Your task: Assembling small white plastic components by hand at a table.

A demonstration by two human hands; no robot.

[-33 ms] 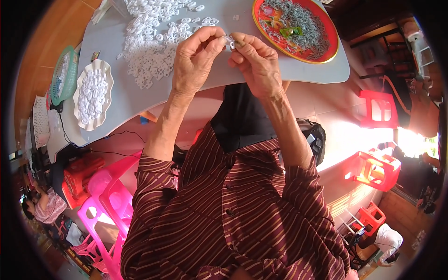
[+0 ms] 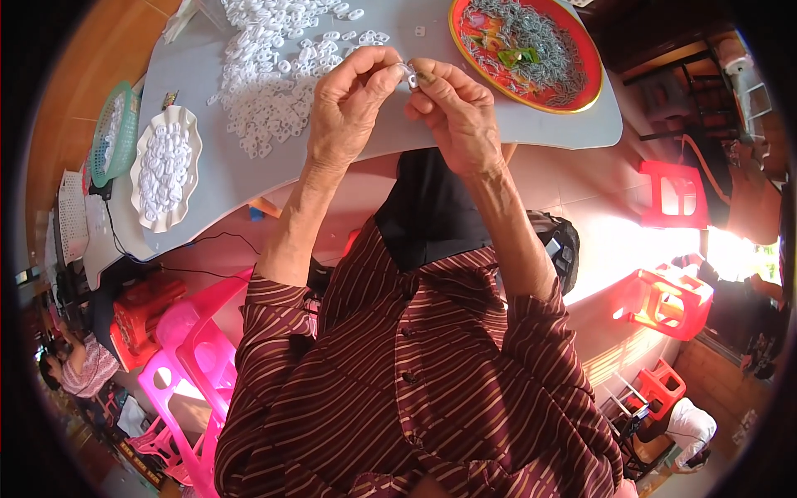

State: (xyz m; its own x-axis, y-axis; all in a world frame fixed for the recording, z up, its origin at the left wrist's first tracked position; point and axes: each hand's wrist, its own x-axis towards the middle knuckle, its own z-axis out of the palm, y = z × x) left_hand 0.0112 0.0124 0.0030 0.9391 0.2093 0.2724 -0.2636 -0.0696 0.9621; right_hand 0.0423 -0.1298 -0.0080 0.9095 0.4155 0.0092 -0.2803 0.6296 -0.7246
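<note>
Over the near edge of the pale grey tabletop [image 2: 498,124], the left hand [image 2: 349,104] and right hand [image 2: 452,112] meet, fingertips pinched together on one small white plastic ring piece [image 2: 410,76]. Beyond lie a loose heap of white plastic rings [image 2: 274,83] and a round red tray of grey metal bits [image 2: 527,50].

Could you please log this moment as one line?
left hand and right hand: pinching small white piece | loose white pieces on table | red tray behind

Home workshop: parts-heaped table [image 2: 465,133], plastic stools [image 2: 664,303]
</note>
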